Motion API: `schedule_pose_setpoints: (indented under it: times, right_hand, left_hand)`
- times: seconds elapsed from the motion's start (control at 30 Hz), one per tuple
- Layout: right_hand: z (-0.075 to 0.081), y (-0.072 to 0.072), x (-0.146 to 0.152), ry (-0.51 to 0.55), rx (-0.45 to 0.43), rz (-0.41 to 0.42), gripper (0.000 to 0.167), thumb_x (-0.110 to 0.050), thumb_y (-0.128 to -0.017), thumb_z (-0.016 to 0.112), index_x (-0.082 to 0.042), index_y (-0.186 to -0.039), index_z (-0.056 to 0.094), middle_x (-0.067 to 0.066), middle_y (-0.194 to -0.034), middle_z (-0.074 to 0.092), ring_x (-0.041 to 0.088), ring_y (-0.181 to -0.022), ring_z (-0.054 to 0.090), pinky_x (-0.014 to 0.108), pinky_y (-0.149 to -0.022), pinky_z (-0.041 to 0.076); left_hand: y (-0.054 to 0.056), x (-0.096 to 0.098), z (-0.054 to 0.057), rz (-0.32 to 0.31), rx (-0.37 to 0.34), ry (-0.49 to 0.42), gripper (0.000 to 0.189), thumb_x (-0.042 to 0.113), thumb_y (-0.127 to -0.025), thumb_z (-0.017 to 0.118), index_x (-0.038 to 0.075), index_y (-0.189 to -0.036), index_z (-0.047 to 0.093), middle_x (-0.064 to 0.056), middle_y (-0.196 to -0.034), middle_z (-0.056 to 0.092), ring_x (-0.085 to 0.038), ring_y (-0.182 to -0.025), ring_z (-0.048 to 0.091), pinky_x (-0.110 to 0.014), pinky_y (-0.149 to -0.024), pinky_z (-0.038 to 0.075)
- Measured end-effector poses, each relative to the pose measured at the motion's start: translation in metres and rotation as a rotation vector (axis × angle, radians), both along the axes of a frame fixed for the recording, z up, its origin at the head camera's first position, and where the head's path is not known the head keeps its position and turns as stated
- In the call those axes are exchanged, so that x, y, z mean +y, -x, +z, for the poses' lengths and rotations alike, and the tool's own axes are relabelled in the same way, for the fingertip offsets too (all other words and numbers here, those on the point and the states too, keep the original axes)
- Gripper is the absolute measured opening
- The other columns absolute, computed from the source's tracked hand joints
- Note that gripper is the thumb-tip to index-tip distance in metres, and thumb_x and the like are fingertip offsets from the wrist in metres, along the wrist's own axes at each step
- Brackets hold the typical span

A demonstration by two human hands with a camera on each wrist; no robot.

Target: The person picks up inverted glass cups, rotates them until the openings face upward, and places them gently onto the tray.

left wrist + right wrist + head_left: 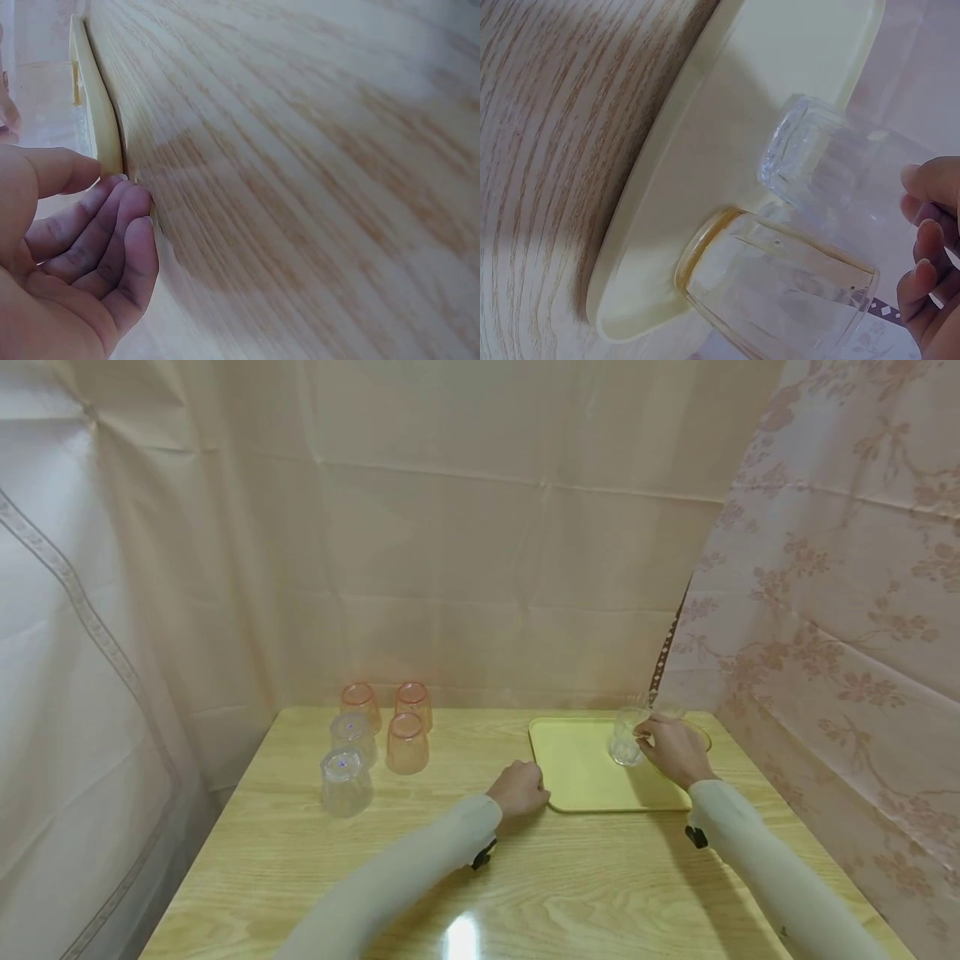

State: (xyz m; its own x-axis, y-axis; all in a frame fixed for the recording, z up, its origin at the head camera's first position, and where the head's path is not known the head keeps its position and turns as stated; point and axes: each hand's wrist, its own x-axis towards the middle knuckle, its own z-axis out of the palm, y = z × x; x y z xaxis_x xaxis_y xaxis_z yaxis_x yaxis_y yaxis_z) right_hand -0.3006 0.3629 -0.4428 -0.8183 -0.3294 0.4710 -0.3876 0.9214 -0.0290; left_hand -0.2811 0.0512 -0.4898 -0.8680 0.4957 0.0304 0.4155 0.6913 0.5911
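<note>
- Pinching a clear, see-through glass cup (625,743) up near its rim with the right hand (675,752).
- Upright at the flat yellow tray (573,768), just beside a clear cup with an amber bottom (772,285); cannot tell touching down from just above.
- Gripping the tray's near left corner with the left hand (519,789), on the pale wooden table (585,877).
- Likely light, hard and slippery, maybe easy to break.
- Best to hold snugly round the smooth sides, not squeeze hard.

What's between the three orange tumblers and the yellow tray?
Only bare wood-grain tabletop lies between the orange tumblers and the yellow tray; the head view shows it.
</note>
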Motion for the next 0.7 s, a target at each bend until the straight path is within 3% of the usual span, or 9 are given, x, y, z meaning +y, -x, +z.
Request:
schedule_pose_setpoints:
  times: [0.43,0.7]
  right_hand:
    - [-0.003,0.0012,0.0003,0.006,-0.013,-0.013,0.013,-0.005,-0.086,0.079,-0.006,-0.099,0.078,0.006,-0.096,0.072,0.024,-0.075,0.07,0.04,-0.057,0.054]
    - [-0.0015,0.0011,0.0006,0.033,-0.049,-0.032,0.014,-0.005,-0.087,0.079,-0.004,-0.101,0.078,0.009,-0.098,0.072,0.023,-0.071,0.068,0.035,-0.053,0.05]
  left_hand:
    - [0.0007,-0.0003,0.0,0.003,0.01,0.005,0.052,0.011,-0.095,0.066,0.015,-0.05,0.04,0.009,-0.042,0.029,-0.004,-0.039,0.023,-0.019,-0.038,0.023]
    - [-0.0007,0.0008,-0.0014,0.009,0.027,0.015,0.054,0.012,-0.095,0.067,0.016,-0.049,0.04,0.01,-0.041,0.029,-0.003,-0.038,0.024,-0.019,-0.038,0.023]
